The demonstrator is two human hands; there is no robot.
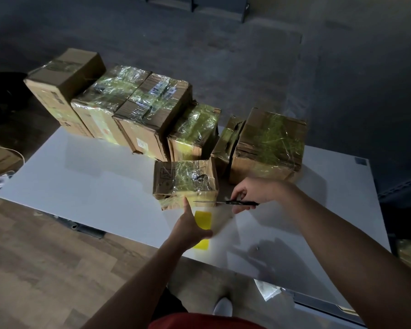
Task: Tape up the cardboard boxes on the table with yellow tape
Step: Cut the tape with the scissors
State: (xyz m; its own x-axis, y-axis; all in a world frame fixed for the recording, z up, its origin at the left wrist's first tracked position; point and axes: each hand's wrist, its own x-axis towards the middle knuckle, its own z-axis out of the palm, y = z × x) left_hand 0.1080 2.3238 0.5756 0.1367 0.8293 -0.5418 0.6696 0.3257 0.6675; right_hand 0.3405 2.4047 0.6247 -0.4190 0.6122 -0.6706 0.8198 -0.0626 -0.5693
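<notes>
Cutting looks like the step in hand: the left hand point(190, 225) grips the roll of yellow tape point(203, 218), fingers curled round it and thumb raised toward the near box point(185, 179). This is probably to keep the strip taut between roll and box so it severs cleanly. The right hand point(254, 192) comes in from 3 o'clock, fingers clamped on the handles of black scissors point(226, 202). Their blades lie level just in front of the box's near face, right above the roll; they read as one thin line, so I cannot tell how far they are parted. The near box sits about mid-table point(81, 186), forward of the others, likely so both hands can reach round it. At 1 o'clock from it stands a big box point(268, 143), with a slim box point(228, 138) close against its left side. From 12 round to 10 o'clock a row point(152, 108) of four boxes runs along the far edge, set back, I judge, as finished work. Every box is shut and shows glossy, yellowish film over its top, so nothing inside any of them can be seen. The strip itself is too blurred to trace.
</notes>
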